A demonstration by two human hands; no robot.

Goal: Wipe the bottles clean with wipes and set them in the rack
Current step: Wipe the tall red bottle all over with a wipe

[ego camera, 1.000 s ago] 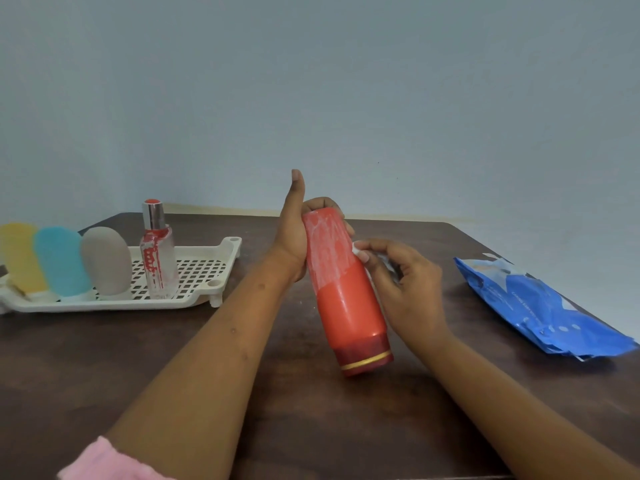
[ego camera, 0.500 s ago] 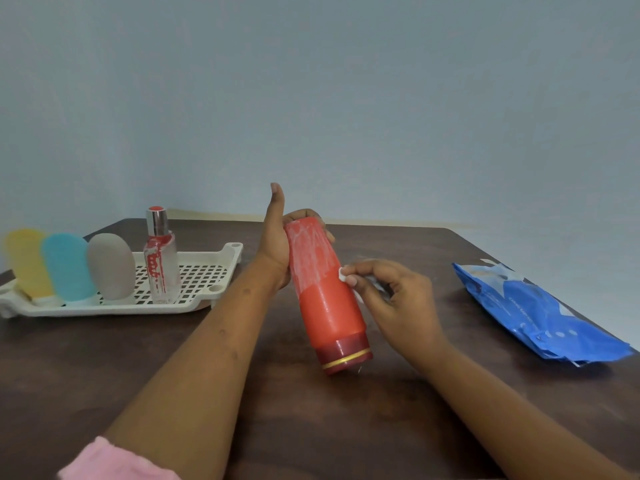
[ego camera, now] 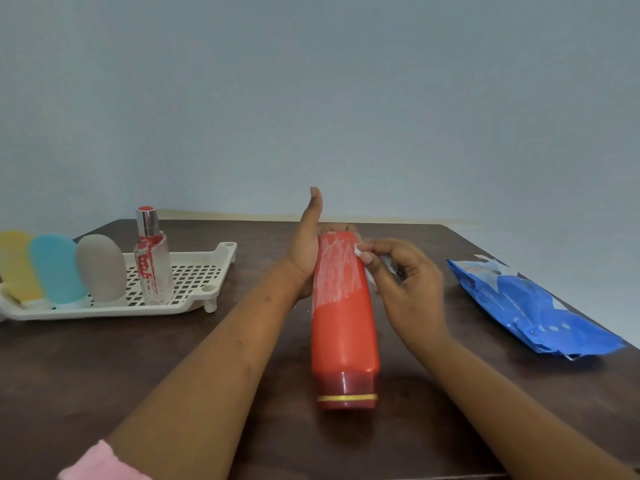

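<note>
My left hand point(ego camera: 306, 251) grips the far end of a red bottle point(ego camera: 343, 327), thumb pointing up. The bottle lies tilted over the table with its dark red cap toward me, and its far half is streaked white. My right hand point(ego camera: 405, 289) pinches a small white wipe point(ego camera: 367, 270) against the bottle's right side near the top. At the left stands a cream rack point(ego camera: 194, 275) holding a yellow bottle point(ego camera: 17, 265), a blue bottle point(ego camera: 55, 268), a grey bottle point(ego camera: 100, 268) and a clear spray bottle with red marks point(ego camera: 150, 261).
A blue pack of wipes point(ego camera: 530, 306) lies at the right on the dark wooden table point(ego camera: 104, 368), near its right edge. A pale wall rises behind the table's far edge. The rack's right half has open grid.
The bottle's cap end has swung nearer to me and the bottle now lies straighter. My right hand has shifted the wipe up along the bottle's right side toward its far end.
</note>
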